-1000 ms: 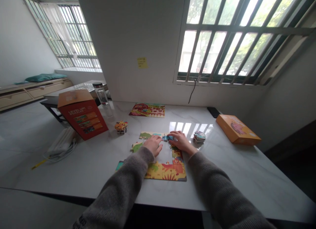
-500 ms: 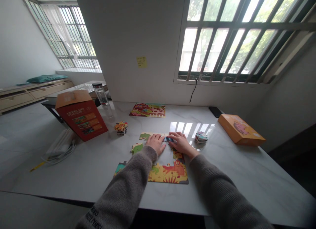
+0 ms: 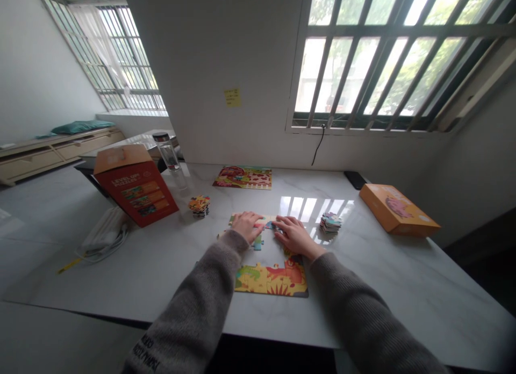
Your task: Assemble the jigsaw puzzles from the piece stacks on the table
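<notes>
A partly assembled children's jigsaw puzzle lies on the white marble table, with its colourful lower section near me. My left hand rests palm-down on the pale green top row of pieces. Just below that hand sits a small blue-green piece. My right hand lies close by, its fingertips on a bluish piece. Neither hand clearly grips anything. Sleeves of a grey knit sweater cover both forearms and hide the puzzle's left part.
Beyond the hands lie a printed puzzle picture and a loose stack of pieces. Another stack stands right of my right hand. A red box, glass bottle and orange box stand around them.
My left hand has moved up and left onto the top row, uncovering the small blue-green piece. My right hand has barely moved.
</notes>
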Motion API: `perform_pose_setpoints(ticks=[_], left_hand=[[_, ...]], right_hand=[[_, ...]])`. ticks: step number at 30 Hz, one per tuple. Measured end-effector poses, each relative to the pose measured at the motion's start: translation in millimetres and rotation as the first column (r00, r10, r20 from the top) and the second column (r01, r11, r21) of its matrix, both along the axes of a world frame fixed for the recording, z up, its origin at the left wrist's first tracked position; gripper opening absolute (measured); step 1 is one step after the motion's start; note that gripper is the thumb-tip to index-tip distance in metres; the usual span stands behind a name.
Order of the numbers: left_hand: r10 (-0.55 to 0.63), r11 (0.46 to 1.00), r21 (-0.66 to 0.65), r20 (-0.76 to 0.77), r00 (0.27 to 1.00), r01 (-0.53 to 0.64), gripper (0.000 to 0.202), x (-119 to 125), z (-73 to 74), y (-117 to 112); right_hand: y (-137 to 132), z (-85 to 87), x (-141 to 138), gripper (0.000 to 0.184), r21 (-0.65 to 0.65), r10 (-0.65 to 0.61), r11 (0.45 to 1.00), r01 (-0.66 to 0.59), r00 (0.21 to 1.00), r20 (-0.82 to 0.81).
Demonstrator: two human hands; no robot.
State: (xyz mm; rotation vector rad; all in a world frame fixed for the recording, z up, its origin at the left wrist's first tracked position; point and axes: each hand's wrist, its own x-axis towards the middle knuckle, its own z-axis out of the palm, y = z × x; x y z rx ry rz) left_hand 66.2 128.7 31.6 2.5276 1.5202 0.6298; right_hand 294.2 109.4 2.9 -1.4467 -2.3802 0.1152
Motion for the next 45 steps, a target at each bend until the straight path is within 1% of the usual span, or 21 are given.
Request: perform_pose_setpoints(ticks=[2,4,7,9,10,13,15,16,20,22,25,27,29,32,36,38,40,41,43,44,45], left_hand=[[0.007,1.0,-0.015,0.1,0.995,-0.005,0.021,-20,10.1,5],[0.025,0.999,-0.039,0.207,0.978,-0.018,0.018,-39,15.0,8],[0.031,0.998,-0.058,0.223,0.974,-0.018,0.016,-54,9.4,13],[-0.011,0.999,-0.047,0.168,0.986,0.019,0.016,-52,1.1,15],[-0.036,0.999,-0.031,0.138,0.99,0.041,0.017,-49,-3.1,15],[-0.084,0.995,0.056,0.099,0.992,0.079,0.019,-37,-12.4,15],[-0.093,0.992,0.097,0.105,0.99,0.083,0.023,-31,-16.7,13],[-0.103,0.991,0.091,0.102,0.989,0.094,0.024,-30,-18.5,12],[-0.152,0.988,0.017,0.045,0.987,0.151,0.025,-27,-22.7,10],[-0.157,0.988,0.016,0.051,0.986,0.156,0.025,-26,-21.5,8],[-0.149,0.989,0.011,0.103,0.983,0.149,0.027,-22,-16.3,5],[-0.144,0.988,-0.025,0.164,0.976,0.15,0.028,-19,-12.2,2],[-0.136,0.985,-0.073,0.239,0.961,0.158,0.027,-17,-8.9,-2],[-0.126,0.979,-0.112,0.318,0.94,0.17,0.023,-14,-5.8,-6],[-0.14,0.97,-0.133,0.381,0.914,0.204,0.021,-13,-4.4,-8],[-0.14,0.966,-0.14,0.43,0.892,0.219,0.022,-13,-4.7,-7],[-0.137,0.964,-0.137,0.484,0.865,0.23,0.027,-13,-5.4,-6],[-0.136,0.962,-0.136,0.512,0.848,0.237,0.03,-12,-5.8,-6],[-0.134,0.956,-0.139,0.576,0.806,0.258,0.033,-11,-6.5,-5],[-0.129,0.952,-0.144,0.612,0.78,0.27,0.032,-10,-6.7,-5],[-0.121,0.947,-0.152,0.648,0.752,0.283,0.032,-10,-6.7,-5]], right_hand=[[1,-1.4,1,0.044,-0.005,0.004,1.0,-0.004,1.0,-0.007],[1,-1.6,2,0.044,-0.001,0.005,1.0,-0.005,1.0,-0.017],[-2,3.7,-3,0.041,0.065,-0.009,0.998,0.012,0.999,-0.043],[-8,10.3,-13,0.036,0.115,0.019,0.993,-0.011,0.998,-0.065],[-13,13.7,-19,0.033,0.125,0.058,0.991,-0.049,0.996,-0.072],[-28,20.8,-40,0.026,0.105,0.21,0.973,-0.204,0.976,-0.059],[-36,22.7,-50,0.024,0.086,0.253,0.964,-0.25,0.967,-0.019],[-39,23.3,-54,0.023,0.075,0.256,0.964,-0.255,0.967,0.004],[-42,26.1,-54,0.018,0.03,0.212,0.976,-0.214,0.975,0.062],[-40,26.5,-50,0.03,0.009,0.195,0.981,-0.195,0.98,0.033],[-39,22.6,-45,0.057,-0.016,0.176,0.984,-0.177,0.983,-0.052],[-39,17.4,-42,0.065,-0.035,0.161,0.985,-0.167,0.979,-0.126],[-38,12.0,-39,0.06,-0.055,0.147,0.985,-0.162,0.966,-0.211],[-36,6.5,-37,0.046,-0.076,0.116,0.986,-0.145,0.947,-0.301],[-31,6.0,-34,0.03,-0.117,0.047,0.988,-0.101,0.917,-0.397],[-29,7.5,-34,0.02,-0.148,-0.009,0.986,-0.076,0.863,-0.505],[-27,9.5,-34,0.011,-0.191,-0.059,0.977,-0.092,0.747,-0.662],[-27,10.6,-35,0.012,-0.209,-0.08,0.971,-0.115,0.665,-0.742],[-26,12.8,-35,0.022,-0.23,-0.118,0.959,-0.167,0.501,-0.857],[-26,13.9,-36,0.028,-0.238,-0.135,0.953,-0.188,0.44,-0.888],[-26,14.9,-36,0.032,-0.246,-0.15,0.948,-0.202,0.4,-0.904]])
